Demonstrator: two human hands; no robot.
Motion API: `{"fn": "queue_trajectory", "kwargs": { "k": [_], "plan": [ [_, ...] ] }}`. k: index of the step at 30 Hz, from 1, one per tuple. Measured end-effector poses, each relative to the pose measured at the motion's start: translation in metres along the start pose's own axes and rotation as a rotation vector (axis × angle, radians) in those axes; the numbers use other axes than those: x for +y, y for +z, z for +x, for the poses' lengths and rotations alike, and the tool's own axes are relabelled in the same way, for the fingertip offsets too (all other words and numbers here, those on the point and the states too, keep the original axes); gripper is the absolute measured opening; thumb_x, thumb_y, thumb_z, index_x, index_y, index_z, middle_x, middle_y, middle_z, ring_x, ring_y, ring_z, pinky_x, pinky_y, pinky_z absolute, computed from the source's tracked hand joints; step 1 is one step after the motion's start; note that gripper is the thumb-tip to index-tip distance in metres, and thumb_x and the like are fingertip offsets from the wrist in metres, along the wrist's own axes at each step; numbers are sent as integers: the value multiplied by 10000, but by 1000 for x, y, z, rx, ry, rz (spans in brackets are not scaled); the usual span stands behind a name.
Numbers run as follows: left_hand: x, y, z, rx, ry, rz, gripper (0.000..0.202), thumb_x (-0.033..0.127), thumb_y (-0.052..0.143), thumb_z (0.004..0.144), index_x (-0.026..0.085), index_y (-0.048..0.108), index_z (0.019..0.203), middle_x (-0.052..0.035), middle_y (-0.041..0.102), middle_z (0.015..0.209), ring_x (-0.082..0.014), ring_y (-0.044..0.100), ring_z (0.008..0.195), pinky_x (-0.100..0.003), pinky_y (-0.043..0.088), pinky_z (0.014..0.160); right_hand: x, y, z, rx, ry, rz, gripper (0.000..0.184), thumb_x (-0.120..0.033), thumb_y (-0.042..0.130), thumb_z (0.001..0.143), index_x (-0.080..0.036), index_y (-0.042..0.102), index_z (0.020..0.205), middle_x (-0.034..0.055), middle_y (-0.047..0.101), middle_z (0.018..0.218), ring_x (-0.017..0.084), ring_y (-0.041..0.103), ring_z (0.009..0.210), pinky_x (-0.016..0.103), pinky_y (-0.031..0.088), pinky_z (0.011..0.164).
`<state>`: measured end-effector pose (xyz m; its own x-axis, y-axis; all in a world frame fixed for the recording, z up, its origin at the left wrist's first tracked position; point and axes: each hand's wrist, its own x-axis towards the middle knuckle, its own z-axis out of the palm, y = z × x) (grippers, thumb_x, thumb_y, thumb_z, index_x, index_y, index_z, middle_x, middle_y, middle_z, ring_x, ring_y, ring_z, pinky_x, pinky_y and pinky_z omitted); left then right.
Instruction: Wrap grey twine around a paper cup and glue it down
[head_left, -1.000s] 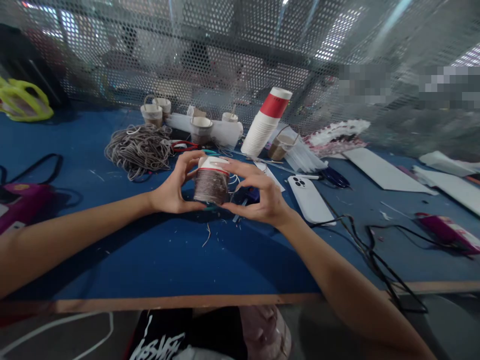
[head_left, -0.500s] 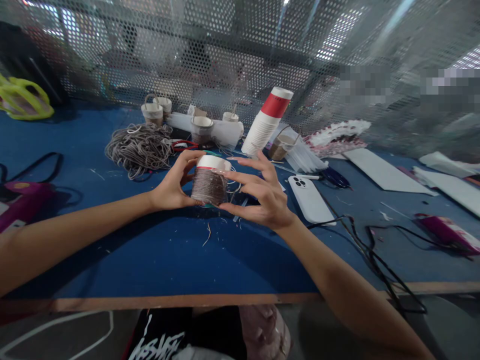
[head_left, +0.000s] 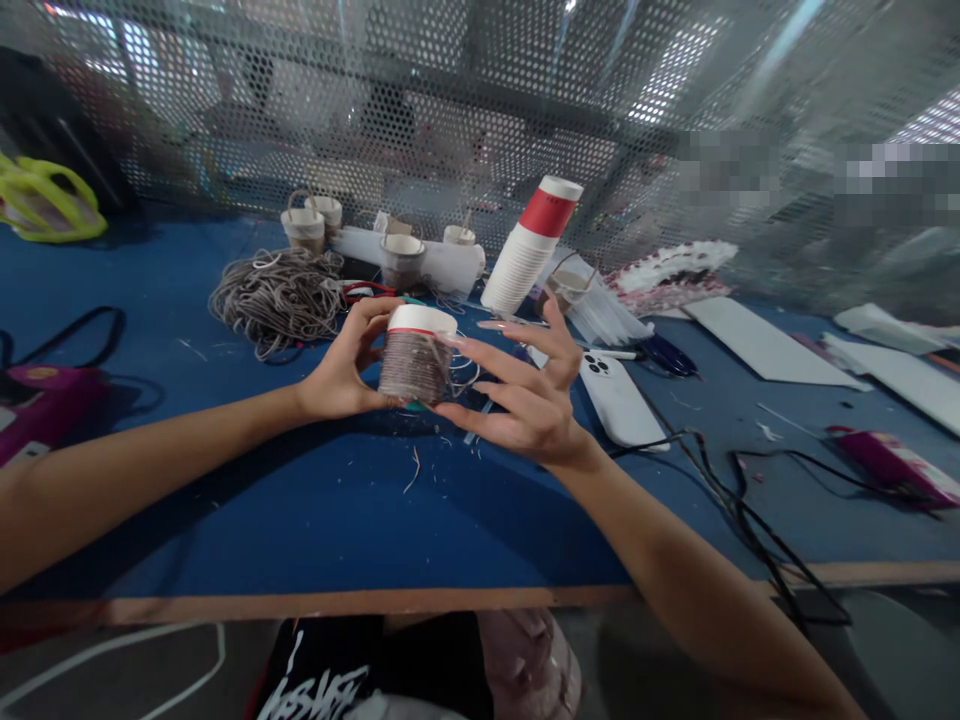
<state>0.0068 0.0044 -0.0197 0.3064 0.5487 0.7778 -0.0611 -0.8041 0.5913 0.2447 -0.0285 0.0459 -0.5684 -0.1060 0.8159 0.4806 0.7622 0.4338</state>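
A paper cup (head_left: pixel 414 362), white with a red band at its top and grey-brown cord wound round its side, is held above the table in front of me. My left hand (head_left: pixel 346 362) grips it from the left, thumb low and fingers behind. On the cup's right side, the index fingertip and thumb of my right hand (head_left: pixel 529 392) touch it, while the other fingers are spread. A thin pale loop of cord (head_left: pixel 466 372) shows between the cup and my right palm. The cup's far side is hidden.
Behind are a heap of grey cord (head_left: pixel 277 300), a tilted stack of paper cups (head_left: pixel 529 245) and small cord-wrapped cups (head_left: pixel 304 230). Right: a white phone (head_left: pixel 619 405), black cables (head_left: pixel 739 490) and a magenta tool (head_left: pixel 892 465). Another magenta tool (head_left: pixel 49 400) lies left. A perforated screen (head_left: pixel 420 110) stands behind.
The cup has shifted slightly left and up with my left hand. My right hand's upper fingers have lifted and spread farther, while its index finger and thumb stay at the cup.
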Motion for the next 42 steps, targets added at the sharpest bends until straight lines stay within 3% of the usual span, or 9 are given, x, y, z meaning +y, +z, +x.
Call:
{"fn": "queue_trajectory", "kwargs": {
  "k": [5, 12, 17, 21, 24, 28, 33, 38, 42],
  "plan": [
    [0, 0, 1, 6, 4, 10, 917, 560, 891, 621, 290, 390, 1341, -121, 497, 1347, -293, 567, 1277, -362, 579, 926, -2, -2, 2, -96, -37, -34, 262, -434, 654, 923, -258, 505, 798, -34, 786, 1108, 265, 588, 1248, 643, 359, 1163],
    [1, 0, 1, 7, 11, -29, 906, 550, 895, 621, 310, 405, 1345, -110, 493, 1373, -297, 563, 1281, -380, 575, 947, 0, -5, -4, -49, -48, -110, 379, -509, 792, 784, -275, 495, 760, -69, 798, 1049, 240, 685, 979, 658, 345, 1161],
    [2, -1, 1, 8, -4, -31, 917, 538, 903, 613, 308, 393, 1341, -112, 501, 1363, -298, 567, 1274, -373, 583, 931, 1, -5, -9, -92, 68, -7, 347, -499, 809, 769, -302, 531, 831, -64, 797, 1018, 248, 691, 955, 644, 362, 1141],
    [2, -1, 2, 13, -16, -22, 925, 537, 907, 607, 299, 397, 1341, -123, 501, 1371, -304, 570, 1273, -385, 579, 949, 2, -5, -8, -57, 67, 17, 388, -503, 825, 749, -313, 517, 891, -46, 783, 1080, 235, 679, 910, 619, 408, 1120],
    [2, -2, 2, 8, -11, -28, 921, 529, 908, 609, 303, 398, 1342, -117, 507, 1371, -301, 573, 1273, -393, 577, 959, 3, -5, -3, -20, -8, 10, 405, -487, 836, 744, -318, 496, 885, -57, 771, 1145, 234, 661, 972, 606, 432, 1112],
    [2, -1, 1, 6, -19, -27, 906, 522, 904, 623, 301, 394, 1339, -122, 509, 1364, -294, 574, 1277, -362, 587, 930, 1, -6, 3, -67, -126, -36, 294, -401, 788, 819, -301, 512, 809, -100, 771, 1141, 236, 619, 1125, 632, 342, 1183],
    [3, -2, 1, 14, -26, -20, 925, 536, 914, 593, 299, 403, 1327, -118, 502, 1369, -302, 569, 1278, -382, 581, 942, 2, -6, 0, -102, -38, 30, 323, -449, 820, 771, -290, 540, 791, -63, 781, 1111, 265, 627, 1132, 656, 284, 1205],
    [2, -2, 0, 3, -16, -34, 924, 518, 918, 597, 304, 407, 1337, -112, 510, 1379, -301, 563, 1285, -400, 560, 978, 7, -3, -3, -19, -65, 92, 325, -430, 824, 769, -294, 532, 819, -54, 773, 1122, 237, 635, 1051, 609, 351, 1172],
    [2, -2, 0, 7, -39, -57, 929, 509, 922, 593, 304, 409, 1340, -113, 516, 1384, -308, 565, 1293, -404, 562, 978, 8, -1, -2, -69, 12, 188, 339, -479, 744, 818, -322, 550, 1047, -18, 760, 1130, 235, 634, 966, 601, 432, 1079]
  ]
}}
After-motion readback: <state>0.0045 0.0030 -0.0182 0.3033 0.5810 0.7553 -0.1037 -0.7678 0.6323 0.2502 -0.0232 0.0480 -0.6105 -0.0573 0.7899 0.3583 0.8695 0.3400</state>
